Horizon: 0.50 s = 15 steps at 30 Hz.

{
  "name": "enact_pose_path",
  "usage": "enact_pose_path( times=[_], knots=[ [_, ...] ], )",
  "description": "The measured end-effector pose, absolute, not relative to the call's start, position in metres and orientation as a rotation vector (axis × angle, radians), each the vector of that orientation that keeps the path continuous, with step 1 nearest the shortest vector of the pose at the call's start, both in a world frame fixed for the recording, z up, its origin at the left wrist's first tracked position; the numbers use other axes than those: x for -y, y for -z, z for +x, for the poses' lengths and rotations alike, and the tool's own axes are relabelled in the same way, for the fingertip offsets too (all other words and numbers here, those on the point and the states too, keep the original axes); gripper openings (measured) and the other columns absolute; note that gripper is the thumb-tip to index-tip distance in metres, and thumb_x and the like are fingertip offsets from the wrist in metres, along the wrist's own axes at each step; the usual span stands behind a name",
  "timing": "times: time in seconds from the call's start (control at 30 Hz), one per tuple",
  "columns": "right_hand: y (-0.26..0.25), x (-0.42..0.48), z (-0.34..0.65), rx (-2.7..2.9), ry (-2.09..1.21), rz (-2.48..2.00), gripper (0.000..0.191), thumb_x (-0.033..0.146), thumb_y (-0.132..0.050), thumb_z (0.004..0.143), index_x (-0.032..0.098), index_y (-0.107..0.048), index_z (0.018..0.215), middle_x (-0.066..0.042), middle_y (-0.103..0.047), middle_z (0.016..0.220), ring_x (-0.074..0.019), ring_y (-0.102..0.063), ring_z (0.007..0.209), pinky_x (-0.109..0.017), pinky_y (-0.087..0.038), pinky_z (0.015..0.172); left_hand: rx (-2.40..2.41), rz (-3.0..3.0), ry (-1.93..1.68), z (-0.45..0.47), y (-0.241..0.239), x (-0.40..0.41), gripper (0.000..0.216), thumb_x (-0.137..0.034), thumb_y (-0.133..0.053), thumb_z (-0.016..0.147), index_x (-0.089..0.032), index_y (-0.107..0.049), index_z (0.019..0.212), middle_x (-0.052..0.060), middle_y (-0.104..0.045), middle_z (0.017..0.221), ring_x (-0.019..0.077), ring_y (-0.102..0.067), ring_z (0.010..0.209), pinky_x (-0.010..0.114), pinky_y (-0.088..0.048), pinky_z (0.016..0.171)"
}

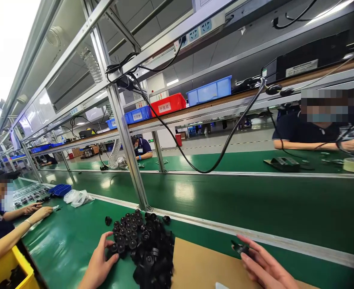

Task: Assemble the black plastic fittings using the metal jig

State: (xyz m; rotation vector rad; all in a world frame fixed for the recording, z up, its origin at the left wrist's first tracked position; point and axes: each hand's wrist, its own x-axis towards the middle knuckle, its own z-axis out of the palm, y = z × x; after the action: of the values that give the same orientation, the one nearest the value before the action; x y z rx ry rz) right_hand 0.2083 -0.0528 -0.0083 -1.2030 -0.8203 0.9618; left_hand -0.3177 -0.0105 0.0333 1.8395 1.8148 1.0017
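The green workbench (71, 241) spans 5 to 9 o'clock. Cardboard sheet (207, 263): on the bench, 5 to 6 o'clock. Heap of black parts (153, 257): 6 to 7 o'clock, beside the sheet. Right hand (264, 265): 4 o'clock, pinching a single black part (241, 248). Left hand (100, 259): 7 o'clock, digits at the heap's 9 o'clock edge; grip cannot be determined.

The red bin (177, 101) bears a label (165, 107) “不良品”, the adjacent blue bin (145, 112) one beginning “工具”.
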Motion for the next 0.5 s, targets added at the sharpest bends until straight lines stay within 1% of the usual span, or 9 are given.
enact_pose_path(
  times=[0.07,0.13,0.2,0.27,0.3,0.37,0.4,0.43,0.5],
  knots=[
    [0.009,0.052,0.207,0.827,-0.929,-1.196,0.07,0.068,-0.087,0.061,0.024,-0.075,0.114,-0.009,-0.078,0.103,-0.0252,-0.071,0.084,-0.027,-0.056,0.059,-1.83,1.832,-1.093,-0.322,-0.036,0.014,0.068,-0.051,-0.072,0.078,-0.027,-0.049,0.137,0.005,-0.074,0.107,0.0287,-0.072,0.087,0.036,-0.055,0.068],
    [0.011,0.05,0.206,0.848,-0.927,-1.164,0.065,0.069,-0.087,0.062,0.023,-0.076,0.106,-0.011,-0.079,0.101,-0.0279,-0.073,0.091,-0.027,-0.057,0.06,-1.84,1.842,-1.152,-0.324,-0.048,0.019,0.066,-0.052,-0.077,0.075,-0.027,-0.056,0.132,0.006,-0.075,0.106,0.0329,-0.073,0.1,0.038,-0.059,0.074],
    [0.012,0.049,0.203,0.872,-0.93,-1.132,0.061,0.068,-0.087,0.064,0.022,-0.075,0.103,-0.011,-0.08,0.097,-0.029,-0.073,0.093,-0.028,-0.057,0.061,-1.783,1.855,-1.151,-0.312,-0.064,0.025,0.057,-0.053,-0.081,0.074,-0.027,-0.065,0.122,0.007,-0.076,0.108,0.0333,-0.074,0.1,0.039,-0.06,0.078],
    [0.009,0.049,0.2,0.9,-0.934,-1.109,0.059,0.066,-0.087,0.067,0.022,-0.075,0.105,-0.012,-0.08,0.102,-0.0297,-0.073,0.097,-0.029,-0.058,0.064,-1.605,1.864,-1.104,-0.282,-0.074,0.033,0.044,-0.053,-0.084,0.076,-0.026,-0.071,0.107,0.007,-0.076,0.108,0.0313,-0.073,0.099,0.039,-0.061,0.087],
    [0.004,0.048,0.197,0.915,-0.931,-1.097,0.059,0.065,-0.087,0.069,0.022,-0.075,0.108,-0.013,-0.08,0.106,-0.03,-0.073,0.099,-0.03,-0.059,0.066,-1.49,1.846,-1.084,-0.261,-0.074,0.036,0.04,-0.05,-0.086,0.077,-0.025,-0.072,0.105,0.006,-0.075,0.108,0.0288,-0.073,0.097,0.037,-0.06,0.09],
    [-0.008,0.046,0.189,0.954,-0.92,-1.062,0.06,0.063,-0.087,0.072,0.021,-0.074,0.114,-0.014,-0.079,0.113,-0.0297,-0.073,0.099,-0.032,-0.059,0.068,-1.21,1.777,-1.015,-0.211,-0.063,0.04,0.039,-0.043,-0.091,0.074,-0.024,-0.073,0.103,0.004,-0.072,0.099,0.0241,-0.069,0.092,0.032,-0.057,0.083],
    [-0.016,0.043,0.185,0.979,-0.924,-1.039,0.061,0.062,-0.087,0.074,0.021,-0.074,0.116,-0.015,-0.079,0.114,-0.0291,-0.072,0.096,-0.034,-0.059,0.069,-1.059,1.727,-0.952,-0.183,-0.052,0.041,0.043,-0.043,-0.095,0.069,-0.023,-0.073,0.1,0.003,-0.069,0.093,0.0217,-0.067,0.085,0.029,-0.054,0.074],
    [-0.023,0.04,0.18,1.001,-0.936,-1.011,0.062,0.062,-0.087,0.073,0.02,-0.074,0.116,-0.015,-0.078,0.113,-0.0278,-0.072,0.091,-0.035,-0.059,0.068,-0.934,1.664,-0.869,-0.156,-0.038,0.041,0.049,-0.043,-0.099,0.063,-0.023,-0.072,0.098,0.002,-0.068,0.09,0.0186,-0.064,0.078,0.027,-0.051,0.068],
    [-0.036,0.033,0.172,1.05,-1.009,-0.95,0.063,0.063,-0.089,0.071,0.02,-0.073,0.114,-0.014,-0.078,0.107,-0.0244,-0.07,0.08,-0.037,-0.059,0.067,-0.839,1.543,-0.733,-0.106,-0.01,0.037,0.056,-0.047,-0.103,0.057,-0.021,-0.072,0.096,0.004,-0.068,0.092,0.0143,-0.06,0.068,0.026,-0.045,0.061]
  ],
)
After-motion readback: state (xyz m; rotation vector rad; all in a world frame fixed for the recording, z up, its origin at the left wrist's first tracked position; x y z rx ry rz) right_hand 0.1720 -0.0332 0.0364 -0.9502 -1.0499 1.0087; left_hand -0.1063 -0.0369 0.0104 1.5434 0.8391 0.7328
